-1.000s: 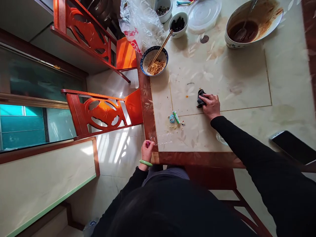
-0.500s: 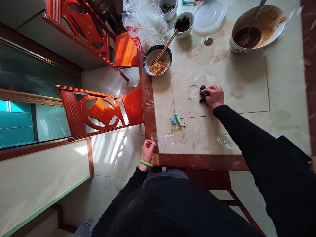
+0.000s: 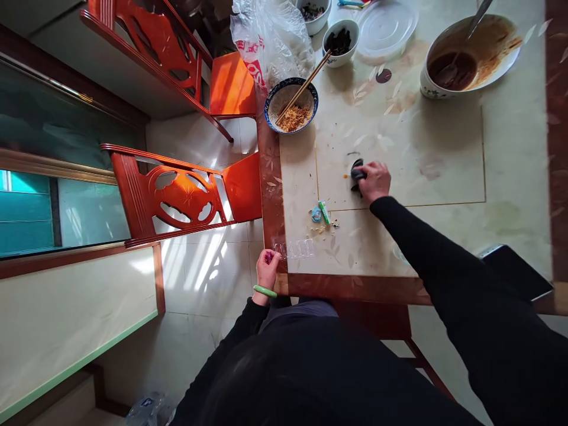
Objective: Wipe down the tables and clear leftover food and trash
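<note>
My right hand [image 3: 375, 180] is closed on a dark, bunched cloth [image 3: 357, 174], pressed against the tabletop; the fingers hide part of it. An orange crumb [image 3: 345, 176] and a thin dark streak lie just beside the cloth. At the table's near left edge, my left hand [image 3: 267, 269], with a green bangle on the wrist, pinches the end of a clear plastic blister tray [image 3: 299, 248]. Something small and purplish shows between those fingers, too small to name. Between the hands lie a green packet [image 3: 324, 212], a blue wrapper [image 3: 316, 214] and scattered crumbs [image 3: 320, 229].
A patterned bowl [image 3: 266, 112] with chopsticks stands far left, beside a plastic bag [image 3: 284, 50]. Behind are a small bowl [image 3: 341, 60] of dark food, a clear lid [image 3: 388, 26] and a large sauce-smeared bowl [image 3: 501, 56]. A dark tablet-like device [image 3: 517, 272] lies right.
My right hand has slid left and slightly towards me over the table with the dark cloth. The left hand has hardly moved. The view has shifted a little, and my right forearm covers more of the clear dish.
</note>
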`<state>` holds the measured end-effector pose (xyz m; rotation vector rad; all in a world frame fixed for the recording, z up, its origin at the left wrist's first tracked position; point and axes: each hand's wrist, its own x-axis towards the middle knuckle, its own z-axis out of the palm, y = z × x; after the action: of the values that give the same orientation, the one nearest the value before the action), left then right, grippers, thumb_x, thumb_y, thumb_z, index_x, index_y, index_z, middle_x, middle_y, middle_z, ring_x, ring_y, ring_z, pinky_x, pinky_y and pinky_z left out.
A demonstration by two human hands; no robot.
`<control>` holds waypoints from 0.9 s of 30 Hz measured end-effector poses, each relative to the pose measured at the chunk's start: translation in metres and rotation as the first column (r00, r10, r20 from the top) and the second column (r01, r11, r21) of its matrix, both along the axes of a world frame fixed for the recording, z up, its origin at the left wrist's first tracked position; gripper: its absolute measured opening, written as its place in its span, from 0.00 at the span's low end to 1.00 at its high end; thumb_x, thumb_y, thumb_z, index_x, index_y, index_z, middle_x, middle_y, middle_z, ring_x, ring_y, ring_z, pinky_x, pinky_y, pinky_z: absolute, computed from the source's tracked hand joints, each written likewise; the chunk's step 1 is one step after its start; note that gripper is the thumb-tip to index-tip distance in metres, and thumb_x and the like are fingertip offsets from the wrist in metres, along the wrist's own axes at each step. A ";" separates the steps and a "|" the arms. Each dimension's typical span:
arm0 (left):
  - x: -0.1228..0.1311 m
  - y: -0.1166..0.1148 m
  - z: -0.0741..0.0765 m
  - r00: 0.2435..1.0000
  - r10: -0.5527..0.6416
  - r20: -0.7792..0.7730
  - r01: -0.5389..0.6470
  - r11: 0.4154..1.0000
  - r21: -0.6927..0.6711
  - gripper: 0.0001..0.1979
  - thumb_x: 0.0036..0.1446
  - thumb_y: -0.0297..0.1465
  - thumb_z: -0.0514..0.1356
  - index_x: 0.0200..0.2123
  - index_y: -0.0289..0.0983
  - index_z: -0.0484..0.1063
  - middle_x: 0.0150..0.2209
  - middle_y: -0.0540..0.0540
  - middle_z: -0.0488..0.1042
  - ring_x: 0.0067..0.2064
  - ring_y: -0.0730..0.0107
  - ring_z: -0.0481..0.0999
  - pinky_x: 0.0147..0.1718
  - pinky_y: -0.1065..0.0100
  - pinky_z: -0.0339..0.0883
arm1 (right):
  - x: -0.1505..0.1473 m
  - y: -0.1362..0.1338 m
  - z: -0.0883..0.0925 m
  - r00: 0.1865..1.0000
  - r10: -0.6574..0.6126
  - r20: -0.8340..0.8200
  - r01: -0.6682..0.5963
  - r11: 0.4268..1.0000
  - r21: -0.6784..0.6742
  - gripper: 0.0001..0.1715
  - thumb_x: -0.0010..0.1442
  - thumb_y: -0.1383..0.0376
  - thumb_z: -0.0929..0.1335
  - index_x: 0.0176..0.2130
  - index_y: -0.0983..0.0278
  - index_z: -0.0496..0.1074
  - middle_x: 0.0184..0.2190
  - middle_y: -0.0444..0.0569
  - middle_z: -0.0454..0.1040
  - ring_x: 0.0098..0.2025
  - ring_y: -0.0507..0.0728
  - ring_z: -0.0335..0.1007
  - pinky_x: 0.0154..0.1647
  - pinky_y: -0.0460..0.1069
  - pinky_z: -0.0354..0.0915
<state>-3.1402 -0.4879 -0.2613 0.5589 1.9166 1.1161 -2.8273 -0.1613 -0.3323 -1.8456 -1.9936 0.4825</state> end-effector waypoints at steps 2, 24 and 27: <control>0.002 -0.001 0.000 1.000 -0.012 0.001 0.012 1.000 -0.018 0.13 0.50 0.38 0.70 0.27 0.40 0.70 0.28 0.52 0.72 0.33 0.70 0.70 0.39 0.67 0.66 | -0.006 -0.014 -0.001 0.991 0.135 -0.024 -0.135 0.991 -0.015 0.16 0.60 0.71 0.68 0.43 0.60 0.84 0.41 0.53 0.77 0.49 0.65 0.71 0.54 0.58 0.68; 0.017 0.005 0.004 0.994 -0.108 0.017 0.109 0.994 -0.033 0.14 0.52 0.38 0.70 0.27 0.40 0.68 0.28 0.53 0.69 0.32 0.70 0.67 0.37 0.67 0.63 | -0.023 -0.026 -0.013 0.972 0.228 -0.055 -0.226 0.974 0.026 0.14 0.60 0.71 0.70 0.43 0.59 0.84 0.42 0.53 0.79 0.48 0.64 0.66 0.50 0.58 0.63; 0.015 0.003 0.004 0.997 -0.079 -0.003 0.079 0.996 -0.044 0.13 0.51 0.37 0.70 0.26 0.41 0.68 0.27 0.53 0.69 0.31 0.71 0.65 0.36 0.67 0.62 | -0.037 -0.019 -0.011 0.994 0.088 -0.066 -0.086 0.996 0.040 0.13 0.63 0.72 0.69 0.43 0.63 0.84 0.43 0.57 0.79 0.49 0.63 0.63 0.51 0.58 0.60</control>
<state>-3.1254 -0.4852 -0.2576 0.6085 1.9021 1.0204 -2.8640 -0.1801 -0.3432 -1.7036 -2.0307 0.5227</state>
